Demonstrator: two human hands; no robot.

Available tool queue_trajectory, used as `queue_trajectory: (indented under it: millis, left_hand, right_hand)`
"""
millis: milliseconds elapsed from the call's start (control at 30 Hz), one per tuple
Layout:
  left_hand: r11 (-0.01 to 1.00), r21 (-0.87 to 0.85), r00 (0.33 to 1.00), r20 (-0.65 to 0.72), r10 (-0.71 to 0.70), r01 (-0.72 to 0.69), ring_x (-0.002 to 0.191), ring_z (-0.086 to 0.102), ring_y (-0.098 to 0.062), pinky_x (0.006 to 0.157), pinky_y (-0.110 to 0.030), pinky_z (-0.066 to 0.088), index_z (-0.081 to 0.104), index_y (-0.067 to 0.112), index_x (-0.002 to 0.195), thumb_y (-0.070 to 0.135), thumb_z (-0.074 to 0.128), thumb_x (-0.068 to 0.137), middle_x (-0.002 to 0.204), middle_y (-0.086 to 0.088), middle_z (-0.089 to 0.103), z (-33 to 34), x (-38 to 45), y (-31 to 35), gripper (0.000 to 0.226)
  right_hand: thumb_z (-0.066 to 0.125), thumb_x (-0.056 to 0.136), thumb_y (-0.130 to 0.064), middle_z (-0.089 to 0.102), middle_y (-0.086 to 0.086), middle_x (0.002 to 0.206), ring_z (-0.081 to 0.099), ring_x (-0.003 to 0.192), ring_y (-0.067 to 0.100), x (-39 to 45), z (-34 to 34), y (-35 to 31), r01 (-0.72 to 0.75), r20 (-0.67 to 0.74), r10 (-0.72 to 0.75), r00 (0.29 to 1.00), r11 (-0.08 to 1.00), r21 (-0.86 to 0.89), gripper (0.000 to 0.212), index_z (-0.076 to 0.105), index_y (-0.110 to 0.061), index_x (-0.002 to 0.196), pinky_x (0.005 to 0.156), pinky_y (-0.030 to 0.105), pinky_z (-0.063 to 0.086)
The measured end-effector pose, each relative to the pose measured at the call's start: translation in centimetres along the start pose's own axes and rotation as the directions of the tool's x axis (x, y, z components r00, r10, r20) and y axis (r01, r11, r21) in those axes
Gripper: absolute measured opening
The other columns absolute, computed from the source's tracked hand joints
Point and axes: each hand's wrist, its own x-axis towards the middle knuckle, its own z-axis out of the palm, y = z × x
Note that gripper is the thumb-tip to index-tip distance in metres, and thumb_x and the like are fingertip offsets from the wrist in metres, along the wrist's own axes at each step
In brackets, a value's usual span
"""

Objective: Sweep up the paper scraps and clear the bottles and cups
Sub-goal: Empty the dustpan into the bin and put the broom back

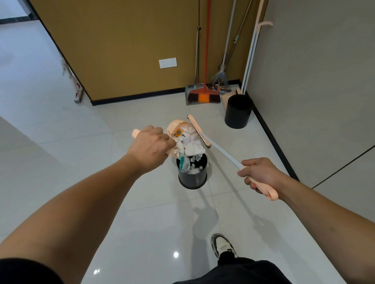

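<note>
Left hand (152, 145) grips the dustpan (176, 129), tipped over the bin (193, 175), scraps (194, 147) spilling in; right hand (259, 176) grips the broom (219, 149), head against the pan; second bin (238, 111), orange broom (205, 48) and mops by the wall.

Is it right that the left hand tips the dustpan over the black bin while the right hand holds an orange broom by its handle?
Not quite. In the head view the right hand holds a pink-and-white broom; the orange broom leans against the wall. The left hand does tip the dustpan over the black bin.
</note>
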Motion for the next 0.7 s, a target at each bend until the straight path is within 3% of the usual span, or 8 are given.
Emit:
queue_trajectory:
  millis: [167,433,700]
  left_hand:
    - [1.0,0.003,1.0,0.012,0.017,-0.017,0.057,0.042,-0.023,0.056,-0.03,0.031,0.062,0.015,0.066,0.008,0.073,0.068,0.055,-0.001,0.053,-0.3,0.2,-0.2,0.013]
    - [0.999,0.038,0.998,0.055,0.012,-0.014,0.067,0.048,-0.023,0.064,-0.034,0.036,0.07,0.018,0.082,0.013,0.065,0.079,0.063,0.001,0.059,-0.1,-0.6,-0.6,0.008]
    - [0.995,0.084,0.998,0.037,0.046,-0.049,0.069,0.047,-0.019,0.068,-0.035,0.035,0.072,0.018,0.089,0.018,0.074,0.078,0.069,0.001,0.063,-0.6,-1.5,-1.0,0.011]
  right_hand:
    - [0.066,0.087,0.004,0.059,0.014,0.082,0.047,0.033,0.01,0.2,-0.1,-0.1,0.005,-0.017,-0.005,1.0,1.0,0.004,0.056,0.051,-0.007,0.139,0.036,0.017,0.039]
    - [0.071,0.084,-0.002,0.062,0.013,0.078,0.05,0.036,0.013,1.3,-0.5,0.2,0.003,-0.019,-0.003,1.0,1.0,-0.016,0.053,0.056,-0.012,0.134,0.038,0.019,0.042]
    - [0.071,0.083,-0.001,0.063,0.014,0.08,0.05,0.037,0.013,0.5,-0.2,-0.1,0.022,-0.026,-0.022,0.999,1.0,-0.001,0.053,0.055,-0.013,0.132,0.038,0.019,0.041]
